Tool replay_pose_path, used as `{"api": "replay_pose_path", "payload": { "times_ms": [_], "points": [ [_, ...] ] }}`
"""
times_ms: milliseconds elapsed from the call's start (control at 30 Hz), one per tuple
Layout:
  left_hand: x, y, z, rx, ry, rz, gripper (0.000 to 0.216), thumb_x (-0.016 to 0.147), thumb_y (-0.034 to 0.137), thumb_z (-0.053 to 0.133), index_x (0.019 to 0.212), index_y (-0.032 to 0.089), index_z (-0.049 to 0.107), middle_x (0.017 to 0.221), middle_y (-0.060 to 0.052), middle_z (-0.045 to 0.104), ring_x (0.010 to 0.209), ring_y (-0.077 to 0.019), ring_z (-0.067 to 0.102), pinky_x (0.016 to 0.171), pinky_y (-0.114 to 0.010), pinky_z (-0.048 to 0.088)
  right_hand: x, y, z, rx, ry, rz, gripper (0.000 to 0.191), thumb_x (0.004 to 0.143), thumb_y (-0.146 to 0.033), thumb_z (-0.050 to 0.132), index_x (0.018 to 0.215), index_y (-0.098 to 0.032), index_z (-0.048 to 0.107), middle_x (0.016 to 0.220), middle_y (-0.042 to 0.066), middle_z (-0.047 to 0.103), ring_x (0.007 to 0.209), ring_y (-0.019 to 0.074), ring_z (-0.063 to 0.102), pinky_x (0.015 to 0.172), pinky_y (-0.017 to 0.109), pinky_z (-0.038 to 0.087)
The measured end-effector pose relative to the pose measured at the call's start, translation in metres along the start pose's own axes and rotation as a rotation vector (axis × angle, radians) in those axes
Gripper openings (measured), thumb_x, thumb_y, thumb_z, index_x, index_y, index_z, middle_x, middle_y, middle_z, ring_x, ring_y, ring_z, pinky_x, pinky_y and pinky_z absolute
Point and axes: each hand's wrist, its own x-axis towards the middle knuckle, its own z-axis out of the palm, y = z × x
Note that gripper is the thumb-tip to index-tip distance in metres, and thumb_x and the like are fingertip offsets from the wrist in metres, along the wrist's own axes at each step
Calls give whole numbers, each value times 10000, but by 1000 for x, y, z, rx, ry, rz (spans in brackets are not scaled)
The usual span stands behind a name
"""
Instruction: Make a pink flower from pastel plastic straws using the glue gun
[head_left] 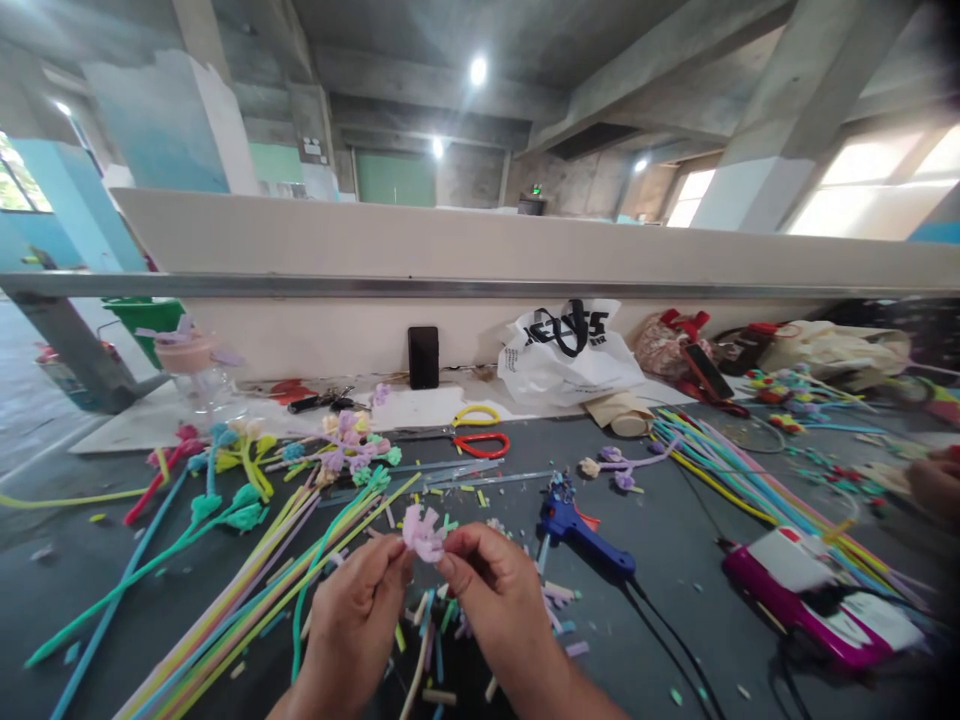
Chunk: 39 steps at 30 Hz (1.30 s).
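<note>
Between my two hands is a small pale pink flower of fuzzy chenille stems (423,533), held above the dark table. My left hand (352,610) pinches its left edge between thumb and fingertips. On the other side, the thumb and forefinger of my right hand (499,600) close on its right edge. Short cut pieces of coloured stem lie under and around both hands. Left of my hands runs a bundle of long pastel chenille stems (232,610). A blue glue gun (589,540) rests to the right, its cord trailing toward the front edge.
Scissors (480,445) with yellow and red handles lie behind my hands, near finished stem flowers (352,440). A phone (424,357) leans on the back panel beside a white bag (566,355). A magenta and white device (821,600) sits right, near another person's hand (934,485).
</note>
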Motion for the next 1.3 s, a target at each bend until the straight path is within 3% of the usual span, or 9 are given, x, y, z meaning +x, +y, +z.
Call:
{"api": "replay_pose_path", "payload": {
  "times_ms": [200, 333, 400, 500, 600, 667, 1000, 1300],
  "points": [
    [-3, -10, 1, -112, -51, -15, 163, 656, 168, 665, 773, 278, 689, 770, -35, 654, 796, -207, 565, 771, -235, 416, -4, -6, 4, 80, 51, 124, 229, 703, -327, 638, 558, -162, 573, 498, -35, 452, 472, 80, 370, 445, 198, 295],
    [-3, -11, 0, -109, -60, -31, 116, 640, 171, 673, 715, 260, 673, 731, -40, 641, 783, -206, 564, 769, -244, 419, -5, -7, 6, 177, 2, 183, 232, 713, -345, 625, 583, -164, 565, 475, -50, 407, 434, 68, 324, 420, 195, 284],
    [-1, -9, 1, -109, -73, -57, 40, 664, 207, 653, 634, 230, 641, 636, -25, 607, 641, -166, 550, 647, -225, 428, -5, -8, 3, 123, -19, 116, 219, 750, -334, 592, 611, -166, 574, 496, -41, 424, 447, 75, 354, 434, 199, 308],
    [1, -6, 3, -236, -151, -179, 225, 736, 307, 580, 546, 191, 545, 496, 20, 497, 420, -93, 423, 437, -197, 338, -4, -10, -5, -54, 3, -156, 124, 807, -247, 526, 735, -181, 603, 612, -4, 509, 549, 109, 465, 525, 220, 385],
    [1, -5, 5, -336, -201, -195, 311, 771, 358, 536, 523, 174, 495, 443, 41, 434, 391, -70, 362, 423, -189, 284, -3, -12, -10, -187, -9, -406, 195, 811, -143, 495, 955, -218, 602, 796, 40, 570, 689, 138, 532, 621, 241, 431],
    [-1, -6, 5, -306, -218, -174, 348, 777, 369, 527, 497, 169, 477, 411, 46, 398, 397, -69, 343, 436, -191, 272, -2, -13, -11, -244, -47, -483, 279, 811, -119, 492, 1042, -245, 586, 865, 53, 567, 738, 144, 540, 648, 246, 444],
    [-1, -3, 4, -341, -367, -253, 349, 764, 419, 534, 529, 168, 476, 431, 52, 392, 398, -62, 320, 423, -189, 254, -1, -14, -14, -380, -40, -550, 121, 809, -158, 521, 851, -210, 622, 787, 41, 514, 694, 139, 494, 609, 255, 422],
    [-5, -3, 7, -347, -347, -286, 393, 733, 473, 563, 515, 157, 481, 411, 57, 364, 382, -52, 300, 409, -186, 228, 1, -10, -11, -316, -71, -524, 138, 782, -84, 486, 754, -193, 567, 788, 28, 480, 756, 148, 485, 653, 264, 419]
  ]
}}
